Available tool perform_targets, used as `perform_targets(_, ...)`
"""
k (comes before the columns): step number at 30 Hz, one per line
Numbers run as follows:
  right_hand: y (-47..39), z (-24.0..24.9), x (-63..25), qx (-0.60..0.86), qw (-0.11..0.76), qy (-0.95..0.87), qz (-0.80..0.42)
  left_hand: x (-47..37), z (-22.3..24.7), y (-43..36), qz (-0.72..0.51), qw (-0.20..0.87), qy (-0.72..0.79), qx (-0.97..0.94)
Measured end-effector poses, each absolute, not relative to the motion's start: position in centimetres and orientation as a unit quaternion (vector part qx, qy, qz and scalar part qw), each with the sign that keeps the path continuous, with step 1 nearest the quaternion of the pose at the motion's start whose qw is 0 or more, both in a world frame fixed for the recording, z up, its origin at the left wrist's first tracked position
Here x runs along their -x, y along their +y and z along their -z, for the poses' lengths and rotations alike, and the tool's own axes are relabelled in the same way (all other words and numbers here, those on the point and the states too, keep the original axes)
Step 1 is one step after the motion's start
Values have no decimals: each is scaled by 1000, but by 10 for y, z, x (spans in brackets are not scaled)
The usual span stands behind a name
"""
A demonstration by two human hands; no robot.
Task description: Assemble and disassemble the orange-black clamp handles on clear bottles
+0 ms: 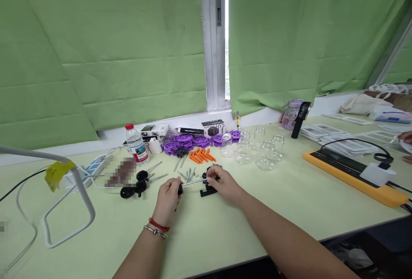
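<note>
Between my hands runs a thin metal rod point(193, 182) with a black end piece point(180, 189), lying roughly level above the table. My left hand point(168, 197) is closed around the black end. The fingers of my right hand point(223, 182) pinch the rod's other end; the exact contact is partly hidden. Black angular parts point(208, 192) lie beneath my right hand. Loose screws point(189, 175) are spread just beyond the rod. To the left are black round pieces point(140, 182) with metal rods. Orange bent parts point(202, 155) and purple ring-shaped parts point(183, 141) sit farther back.
Clear glass-like jars point(265, 159) stand right of centre. A water bottle point(137, 146) and a power strip point(95, 167) are left, near a white bent-tube stand point(92, 210). At right lie an orange-and-black device point(347, 180), a handheld fan point(301, 120) and another person's hand point(407, 137).
</note>
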State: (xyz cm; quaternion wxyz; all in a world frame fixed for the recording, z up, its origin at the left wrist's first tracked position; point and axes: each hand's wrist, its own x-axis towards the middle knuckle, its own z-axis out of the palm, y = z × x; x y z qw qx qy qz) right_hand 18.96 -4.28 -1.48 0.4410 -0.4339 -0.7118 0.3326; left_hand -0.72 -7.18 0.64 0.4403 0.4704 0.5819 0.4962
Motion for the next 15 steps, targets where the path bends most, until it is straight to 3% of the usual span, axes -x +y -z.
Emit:
perform_targets(9, -39, 18, -187, 438, 419, -737, -298, 8, -2, -71, -498, 452, 572, -469)
perform_targets(15, -41, 19, -189, 428, 453, -705, -338, 10, -1, -70, -497, 443, 577, -474)
